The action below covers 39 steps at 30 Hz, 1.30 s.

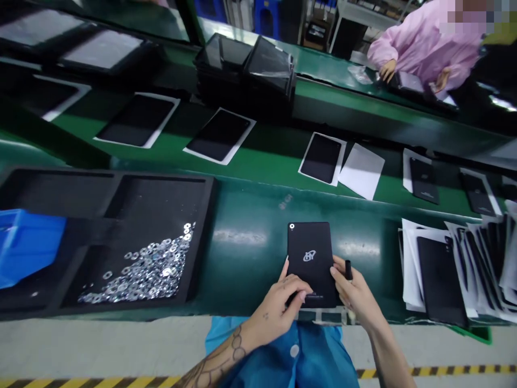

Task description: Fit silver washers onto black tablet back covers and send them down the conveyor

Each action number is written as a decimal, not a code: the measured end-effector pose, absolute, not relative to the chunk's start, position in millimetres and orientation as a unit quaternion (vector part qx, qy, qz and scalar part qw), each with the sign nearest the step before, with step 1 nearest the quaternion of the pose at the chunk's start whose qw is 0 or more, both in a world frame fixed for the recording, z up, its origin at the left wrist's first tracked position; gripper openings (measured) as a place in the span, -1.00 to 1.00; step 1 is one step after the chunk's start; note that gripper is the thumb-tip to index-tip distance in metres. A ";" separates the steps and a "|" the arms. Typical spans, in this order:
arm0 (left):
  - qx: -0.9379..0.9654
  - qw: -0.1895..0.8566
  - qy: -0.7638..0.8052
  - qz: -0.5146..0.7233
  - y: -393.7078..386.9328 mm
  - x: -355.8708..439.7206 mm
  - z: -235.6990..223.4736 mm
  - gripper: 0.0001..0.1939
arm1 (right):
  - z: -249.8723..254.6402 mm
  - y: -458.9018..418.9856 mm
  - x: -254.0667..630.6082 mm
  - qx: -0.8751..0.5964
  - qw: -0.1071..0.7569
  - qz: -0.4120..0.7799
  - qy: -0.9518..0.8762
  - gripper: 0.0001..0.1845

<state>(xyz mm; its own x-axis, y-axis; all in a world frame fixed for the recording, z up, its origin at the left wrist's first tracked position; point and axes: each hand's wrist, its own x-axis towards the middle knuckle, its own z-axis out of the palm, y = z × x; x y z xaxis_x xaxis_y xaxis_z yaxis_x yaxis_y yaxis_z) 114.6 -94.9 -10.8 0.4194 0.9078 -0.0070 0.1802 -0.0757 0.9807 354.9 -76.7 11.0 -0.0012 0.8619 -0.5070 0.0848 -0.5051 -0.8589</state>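
A black tablet [310,253] lies back side up on the green bench near its front edge, its white logo and camera lens showing. My left hand [285,302] rests on the tablet's lower left corner with the fingers curled over its edge. My right hand [352,291] touches the tablet's lower right edge and grips a small black pen-like tool [348,269] that sticks up between the fingers.
A black foam tray [204,237] at left holds a heap of silver washers [149,269], beside a blue bin [28,242]. A fanned pile of tablets on white sheets [456,269] sits at right. More tablets lie on the green conveyor [266,156]. A person in pink [424,48] works opposite.
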 end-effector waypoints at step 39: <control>0.665 0.295 0.472 0.498 -116.9 33.6 -47.0 -0.71 | 0.8 292.8 293.3 -0.713 0.119 0.124 -0.680 -0.50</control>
